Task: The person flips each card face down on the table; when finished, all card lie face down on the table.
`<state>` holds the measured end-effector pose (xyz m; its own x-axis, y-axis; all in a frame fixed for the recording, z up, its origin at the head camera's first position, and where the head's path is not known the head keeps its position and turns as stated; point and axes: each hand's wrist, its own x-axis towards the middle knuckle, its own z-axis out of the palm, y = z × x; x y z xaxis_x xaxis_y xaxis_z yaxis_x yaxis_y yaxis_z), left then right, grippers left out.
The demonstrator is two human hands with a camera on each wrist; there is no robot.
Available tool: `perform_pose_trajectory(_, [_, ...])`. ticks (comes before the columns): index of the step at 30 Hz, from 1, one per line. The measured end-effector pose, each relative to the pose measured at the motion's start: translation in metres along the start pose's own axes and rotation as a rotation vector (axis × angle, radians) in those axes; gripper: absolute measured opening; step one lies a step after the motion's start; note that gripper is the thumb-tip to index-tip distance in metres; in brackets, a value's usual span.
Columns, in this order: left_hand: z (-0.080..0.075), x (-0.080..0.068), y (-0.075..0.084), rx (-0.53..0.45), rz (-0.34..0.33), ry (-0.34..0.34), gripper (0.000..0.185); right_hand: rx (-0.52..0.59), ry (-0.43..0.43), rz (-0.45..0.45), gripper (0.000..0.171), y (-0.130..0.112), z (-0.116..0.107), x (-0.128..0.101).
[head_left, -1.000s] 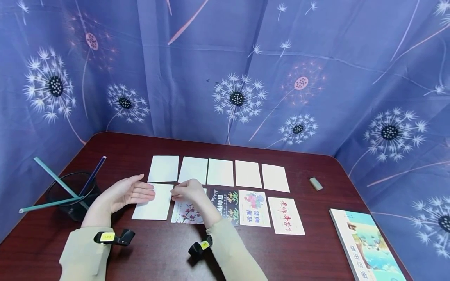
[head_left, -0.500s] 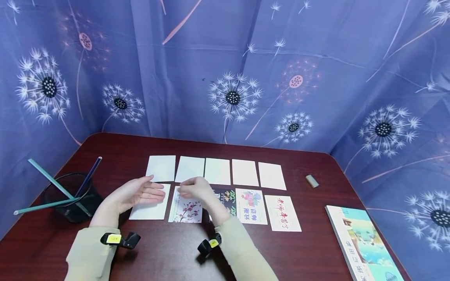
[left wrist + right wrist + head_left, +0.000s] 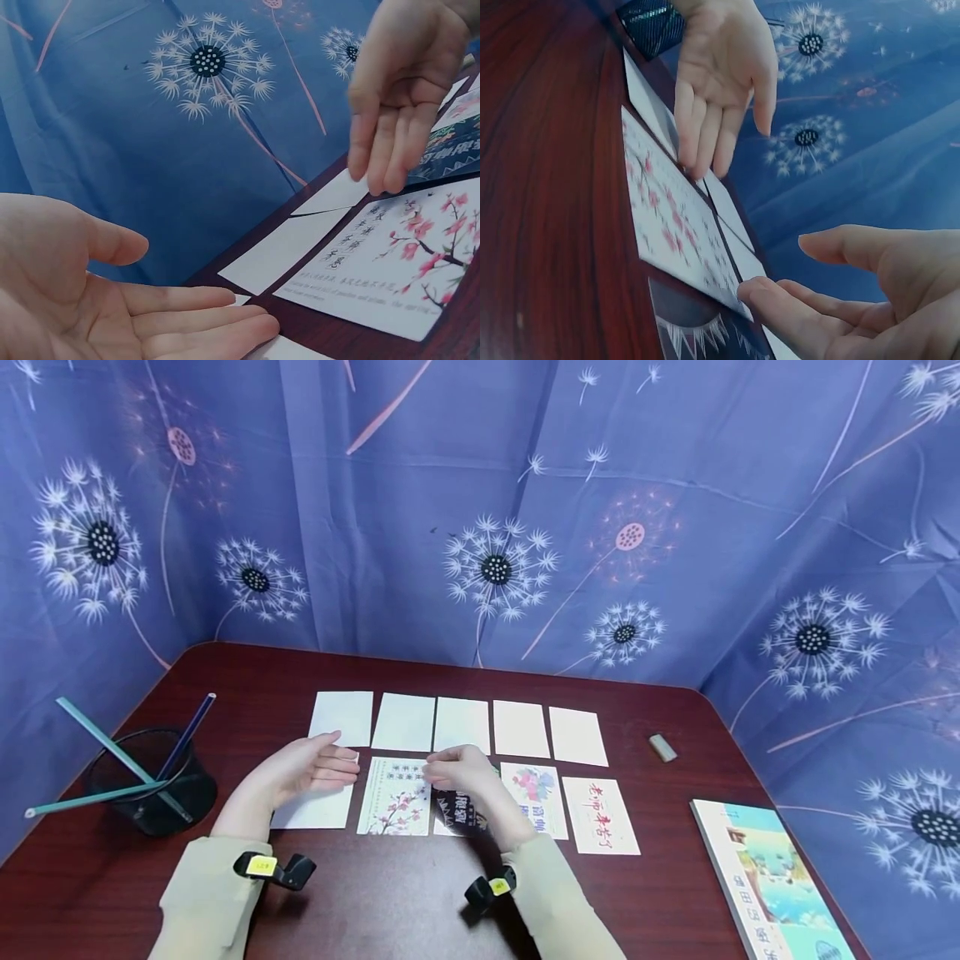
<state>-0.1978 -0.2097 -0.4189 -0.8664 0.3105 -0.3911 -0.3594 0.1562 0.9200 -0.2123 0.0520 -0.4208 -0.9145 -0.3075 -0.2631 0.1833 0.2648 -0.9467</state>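
Note:
Two rows of cards lie on the dark red table. In the front row are a white card point(image 3: 307, 814), a pink blossom card point(image 3: 393, 802), a black card point(image 3: 452, 814), a card with colourful flowers point(image 3: 534, 785) and a card with red writing point(image 3: 602, 818). My left hand point(image 3: 303, 772) is held palm inward over the white card, fingers straight, thumb apart. My right hand point(image 3: 471, 777) hovers over the black card, partly hiding it, its fingertips near the blossom card's upper right corner. In the right wrist view the right hand point(image 3: 877, 292) has its thumb and fingers apart, nothing between them.
Several blank white cards point(image 3: 462, 724) form the back row. On the left stands a black mesh pen holder point(image 3: 168, 802) with pencils. An eraser point(image 3: 663, 748) and a book point(image 3: 776, 877) lie on the right. A blue dandelion curtain point(image 3: 420, 552) surrounds the table.
My right hand has moved right, from the blossom card's upper left to its upper right, uncovering that card and covering the black one. The left hand has shifted slightly right.

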Motion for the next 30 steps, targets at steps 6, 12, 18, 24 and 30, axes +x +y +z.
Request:
perform_pose_trajectory(6, [0.004, 0.002, 0.000, -0.023, 0.008, -0.011, 0.063, -0.020, 0.004, 0.007, 0.038, 0.003, -0.006, -0.003])
perform_pose_trajectory(12, [0.009, 0.002, 0.000, -0.018, 0.015, -0.005, 0.062, 0.011, 0.013, 0.011, 0.037, 0.004, -0.003, -0.004])
perform_pose_trajectory(18, [0.011, 0.003, 0.000, -0.018, 0.012, -0.006, 0.061, -0.004, 0.034, -0.001, 0.037, 0.004, -0.001, -0.005])
perform_pose_trajectory(24, [0.012, 0.003, -0.002, -0.030, 0.002, 0.013, 0.061, 0.006, 0.044, -0.007, 0.037, 0.006, 0.000, -0.006])
perform_pose_trajectory(30, [0.013, 0.004, -0.004, -0.074, -0.011, 0.063, 0.060, -0.007, 0.047, -0.019, 0.037, 0.006, -0.001, -0.007])
